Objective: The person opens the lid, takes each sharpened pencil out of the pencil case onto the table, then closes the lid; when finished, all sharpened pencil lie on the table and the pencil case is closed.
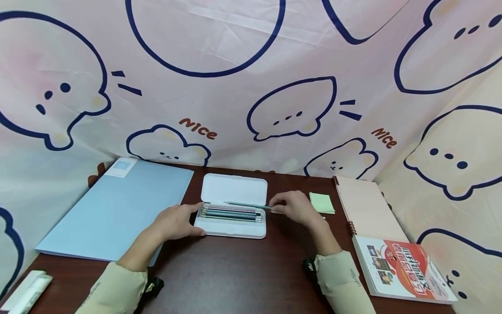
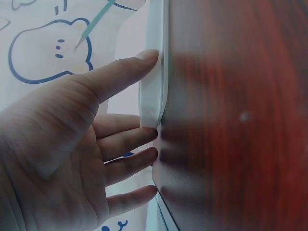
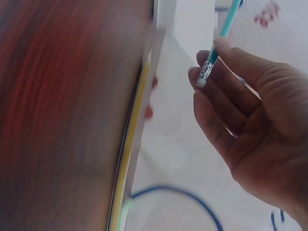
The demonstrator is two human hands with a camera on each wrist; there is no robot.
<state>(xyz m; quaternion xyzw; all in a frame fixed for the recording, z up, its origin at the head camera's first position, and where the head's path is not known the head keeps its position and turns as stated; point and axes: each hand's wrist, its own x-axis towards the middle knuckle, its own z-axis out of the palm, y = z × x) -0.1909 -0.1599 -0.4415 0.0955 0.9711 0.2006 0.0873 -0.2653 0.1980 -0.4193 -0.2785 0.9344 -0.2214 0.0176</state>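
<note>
A white pencil case [image 1: 231, 229] lies on the table with its lid [image 1: 234, 188] laid back. Several pencils [image 1: 230, 214] lie side by side in its tray. My left hand [image 1: 176, 223] is at the left end of the case, its thumb touching the front side and its fingers fairly straight in the left wrist view [image 2: 62, 144]. Over the right part of the case, my right hand [image 1: 294, 207] pinches a teal pencil [image 3: 230, 19] between thumb and fingers near its eraser end. That pencil's other end points left, above the hinge line.
A light blue folder [image 1: 129, 205] lies at left, white-and-green items [image 1: 29, 290] near the front left. Green sticky notes [image 1: 322, 203], a spiral notebook [image 1: 370, 209] and a red-and-white book [image 1: 404, 270] are at right. A yellow strip [image 3: 129, 149] lies along the table by the right hand.
</note>
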